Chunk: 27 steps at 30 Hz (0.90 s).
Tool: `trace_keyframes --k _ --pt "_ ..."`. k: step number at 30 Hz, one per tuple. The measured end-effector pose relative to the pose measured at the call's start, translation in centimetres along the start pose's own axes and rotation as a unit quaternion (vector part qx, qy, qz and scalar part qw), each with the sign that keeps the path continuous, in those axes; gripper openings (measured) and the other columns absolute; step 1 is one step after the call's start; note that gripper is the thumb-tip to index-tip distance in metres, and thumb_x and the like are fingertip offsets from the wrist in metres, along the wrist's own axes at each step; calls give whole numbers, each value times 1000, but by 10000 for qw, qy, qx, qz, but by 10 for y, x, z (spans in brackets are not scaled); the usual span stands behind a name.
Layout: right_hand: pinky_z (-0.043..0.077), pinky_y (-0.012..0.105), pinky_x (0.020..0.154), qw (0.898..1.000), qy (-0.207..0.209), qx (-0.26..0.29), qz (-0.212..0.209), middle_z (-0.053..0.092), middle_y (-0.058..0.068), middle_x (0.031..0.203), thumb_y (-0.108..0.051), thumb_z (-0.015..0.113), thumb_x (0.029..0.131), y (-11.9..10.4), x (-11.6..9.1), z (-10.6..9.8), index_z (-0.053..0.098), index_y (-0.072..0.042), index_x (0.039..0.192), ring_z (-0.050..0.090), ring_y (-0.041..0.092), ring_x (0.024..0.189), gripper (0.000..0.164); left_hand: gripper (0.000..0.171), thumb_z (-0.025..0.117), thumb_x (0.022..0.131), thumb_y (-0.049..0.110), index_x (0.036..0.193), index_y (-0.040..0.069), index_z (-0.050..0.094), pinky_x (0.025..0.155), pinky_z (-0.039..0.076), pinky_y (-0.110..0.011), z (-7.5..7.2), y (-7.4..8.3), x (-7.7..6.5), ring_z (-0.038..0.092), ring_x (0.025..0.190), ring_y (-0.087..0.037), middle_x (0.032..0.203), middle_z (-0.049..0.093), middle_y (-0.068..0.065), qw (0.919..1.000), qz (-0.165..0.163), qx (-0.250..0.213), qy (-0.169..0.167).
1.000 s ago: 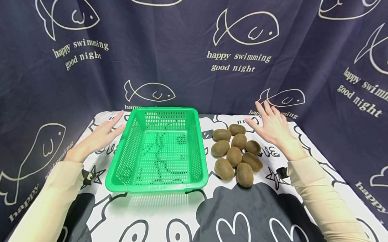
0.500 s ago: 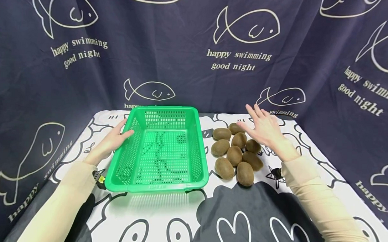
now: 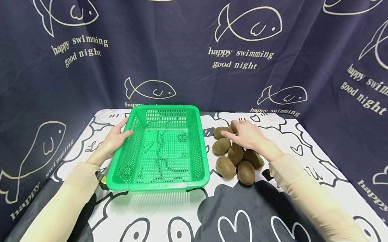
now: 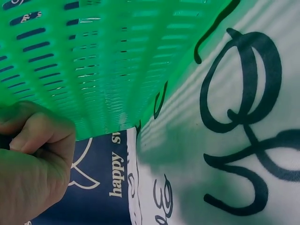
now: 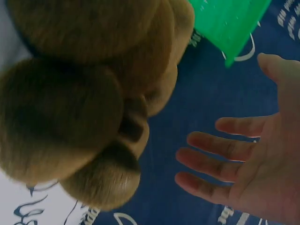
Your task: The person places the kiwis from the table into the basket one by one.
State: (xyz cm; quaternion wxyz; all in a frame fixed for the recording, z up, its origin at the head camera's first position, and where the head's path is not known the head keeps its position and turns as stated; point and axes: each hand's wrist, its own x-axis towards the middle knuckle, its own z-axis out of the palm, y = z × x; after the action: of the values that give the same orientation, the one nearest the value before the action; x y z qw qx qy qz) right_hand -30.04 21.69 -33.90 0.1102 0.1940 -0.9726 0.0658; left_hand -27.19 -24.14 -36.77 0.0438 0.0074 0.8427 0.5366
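An empty green plastic basket (image 3: pixel 156 186) with slotted walls stands left of centre on the table. My left hand (image 3: pixel 114 139) grips its left rim, thumb over the edge; the left wrist view shows curled fingers (image 4: pixel 40 129) against the slotted wall (image 4: pixel 93 70). To the basket's right lies a cluster of brown kiwis (image 3: pixel 226 167). Above the back of that cluster is my right hand (image 3: pixel 249 135), which hides some kiwis in the head view. Seen from the right wrist, its fingers (image 5: pixel 220 147) are spread and fairly straight, apart from the kiwis (image 5: pixel 61 122), holding nothing.
A white cloth (image 3: pixel 165 207) with black drawings covers the table. Dark blue curtains (image 3: pixel 196 57) printed with fish and words hang behind it and at both sides. A dark wrist-camera mount (image 3: pixel 267 174) shows under the right sleeve.
My left hand has moved right from beside the basket and taken hold of its left rim. My right hand has come left and down over the kiwis. Basket and kiwis have stayed put.
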Motion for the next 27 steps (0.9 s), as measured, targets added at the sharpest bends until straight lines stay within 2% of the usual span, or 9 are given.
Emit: trace_keyframes --k 2,6,10,15,19,27 --pt "52 53 69 9999 -130 -96 -6 64 16 83 -65 52 87 -7 2 4 60 -4 90 64 37 84 62 69 42 99 18 157 20 3 64 61 -30 0 0 0 62 69 -8 140 40 -31 10000 -24 13 19" --pt "54 55 74 9982 -459 -379 93 67 14 89 -69 52 84 -19 7 13 66 -4 92 65 39 87 67 70 42 99 17 157 20 3 63 61 -30 -1 -1 1 61 67 -8 140 41 -31 10000 -24 25 44" --pt "53 54 77 9938 -897 -590 285 69 13 91 -72 49 83 -26 10 21 68 -8 87 66 38 89 68 70 42 98 16 157 20 3 63 62 -31 -1 -3 2 62 66 -8 137 43 -31 10000 -1 -44 38" --pt "45 58 90 9882 -1304 -720 355 70 16 103 -72 52 81 -33 11 26 70 -7 97 62 38 102 69 70 42 98 14 157 19 4 65 62 -32 -1 -4 2 63 68 -8 133 45 -31 9999 25 -92 35" --pt "38 62 97 9848 -1462 -883 305 70 15 108 -72 52 80 -35 13 31 70 -9 101 58 37 106 69 70 42 98 12 157 18 4 64 62 -30 0 2 -2 63 69 -9 137 42 -33 9999 44 -150 4" --pt "37 61 95 9826 -1515 -1056 184 70 14 100 -67 62 76 -37 16 37 70 -10 88 57 35 98 60 71 43 97 12 157 18 6 67 62 -32 0 -1 2 63 73 -10 145 38 -30 9999 89 -31 80"
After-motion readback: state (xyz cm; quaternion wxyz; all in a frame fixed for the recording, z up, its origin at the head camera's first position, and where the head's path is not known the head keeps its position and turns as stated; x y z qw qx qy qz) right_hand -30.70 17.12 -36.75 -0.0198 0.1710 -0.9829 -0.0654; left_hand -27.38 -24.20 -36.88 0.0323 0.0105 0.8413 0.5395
